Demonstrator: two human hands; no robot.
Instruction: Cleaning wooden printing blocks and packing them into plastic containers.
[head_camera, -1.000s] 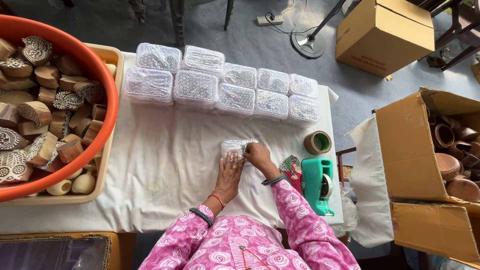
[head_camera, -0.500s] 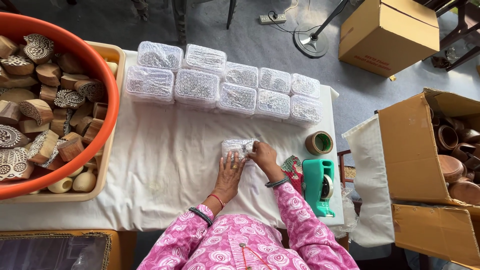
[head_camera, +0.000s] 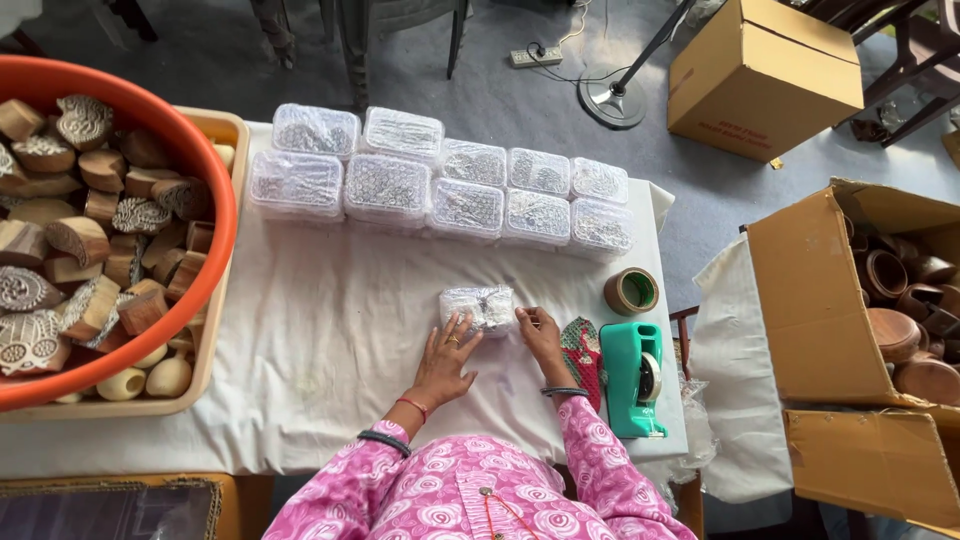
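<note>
bubble-wrapped bundle (head_camera: 480, 305) being pressed flat between left hand (head_camera: 445, 360), fingers spread on its near edge, and right hand (head_camera: 540, 335) pinching its right end; likely needing tape from green dispenser (head_camera: 637, 375) just right.

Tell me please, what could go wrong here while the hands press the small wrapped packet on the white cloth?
The tape roll sits near the table's right edge, so a nudge might send it off. The right hand works close to the green tape dispenser, which it could bump. The left hand covers only part of the bubble-wrapped packet, so the wrap may loosen.
</note>
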